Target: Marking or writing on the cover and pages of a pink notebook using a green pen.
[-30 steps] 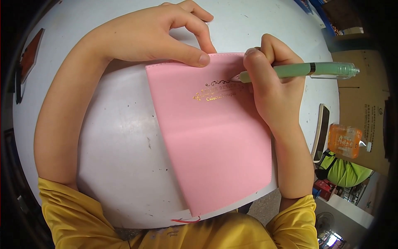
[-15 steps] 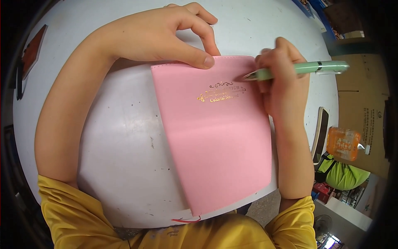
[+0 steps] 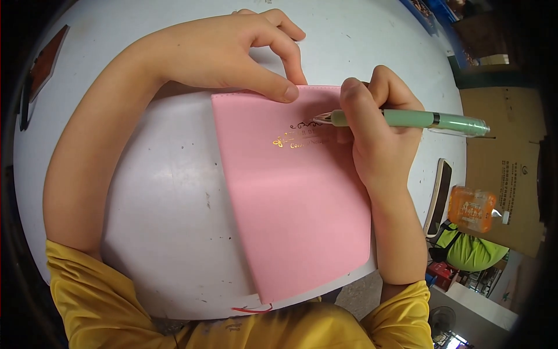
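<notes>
A pink notebook (image 3: 302, 221) with a stitched edge and a gold printed design lies tilted on the white table. My left hand (image 3: 256, 55) arches over its far edge; the thumb rests on the cover and the curved index fingertip comes down just past the edge. In my right hand (image 3: 375, 125) is a green pen (image 3: 410, 118), pinched near the tip. The nib points left, at the top of the gold design; whether it touches the cover I cannot tell. A red ribbon (image 3: 250, 311) sticks out at the notebook's near end.
On the right edge of the white table (image 3: 168, 192) lies a phone (image 3: 439, 198). Past it are an orange bottle (image 3: 472, 209), a cardboard box (image 3: 500, 151) and a bright green cloth item (image 3: 476, 250). A flat reddish-brown object (image 3: 49, 64) lies far left; blue bins (image 3: 418, 11) stand far right.
My right hand has moved left and slightly nearer to me, bringing the pen tip from beside the gold design to its upper part. The left thumb stays on the cover.
</notes>
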A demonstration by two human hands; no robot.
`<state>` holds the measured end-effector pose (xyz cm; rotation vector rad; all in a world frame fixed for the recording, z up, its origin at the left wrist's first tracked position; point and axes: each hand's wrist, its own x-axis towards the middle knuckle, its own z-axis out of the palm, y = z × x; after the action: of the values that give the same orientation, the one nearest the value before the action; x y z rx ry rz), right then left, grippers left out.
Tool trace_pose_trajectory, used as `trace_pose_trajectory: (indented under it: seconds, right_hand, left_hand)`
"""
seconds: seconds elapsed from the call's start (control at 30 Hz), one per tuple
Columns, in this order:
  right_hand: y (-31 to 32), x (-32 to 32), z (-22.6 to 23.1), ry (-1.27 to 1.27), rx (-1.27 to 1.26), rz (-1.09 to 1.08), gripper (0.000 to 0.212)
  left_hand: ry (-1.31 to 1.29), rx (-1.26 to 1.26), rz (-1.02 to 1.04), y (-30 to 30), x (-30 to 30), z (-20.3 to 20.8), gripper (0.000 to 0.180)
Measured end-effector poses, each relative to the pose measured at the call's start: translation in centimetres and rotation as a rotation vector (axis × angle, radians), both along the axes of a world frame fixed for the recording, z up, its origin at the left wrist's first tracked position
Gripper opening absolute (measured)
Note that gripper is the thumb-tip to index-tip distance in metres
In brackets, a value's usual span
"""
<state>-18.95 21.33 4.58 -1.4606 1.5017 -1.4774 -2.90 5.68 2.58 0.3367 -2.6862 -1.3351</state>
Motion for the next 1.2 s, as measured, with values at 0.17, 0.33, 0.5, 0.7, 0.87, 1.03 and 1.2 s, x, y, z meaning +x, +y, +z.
trace_pose_trajectory:
  seconds: [0.17, 0.33, 0.5, 0.7, 0.87, 1.03, 1.2]
  right_hand:
    - [-0.2, -0.3, -0.3, 0.051, -0.016, -0.008, 0.029]
    - [-0.1, -0.3, -0.3, 0.073, 0.011, -0.022, 0.031]
    - [-0.1, -0.5, -0.5, 0.058, -0.013, -0.015, 0.03]
    - [-0.1, -0.5, -0.5, 0.093, -0.013, -0.01, 0.032]
    - [0.0, -0.9, -0.7, 0.135, 0.007, 0.0, 0.033]
    - [-0.1, -0.9, -0.7, 0.149, 0.008, 0.002, 0.033]
    - [-0.2, -0.7, -0.8, 0.152, 0.008, -0.004, 0.033]
  left_hand:
    - [0.012, -0.007, 0.041, 0.3, -0.1, -0.3, 0.031]
    - [0.037, -0.03, 0.188, 1.1, 0.1, -0.8, 0.025]
    - [0.026, -0.032, 0.179, 1.1, 0.0, -0.6, 0.023]
    - [0.024, -0.025, 0.172, 1.2, -0.2, -0.6, 0.022]
    - [0.012, -0.01, 0.077, 0.4, -0.6, -0.2, 0.028]
    - [0.017, -0.007, -0.016, -0.2, -0.7, -0.3, 0.034]
    - [0.033, 0.006, -0.02, -0.2, -0.6, -0.5, 0.034]
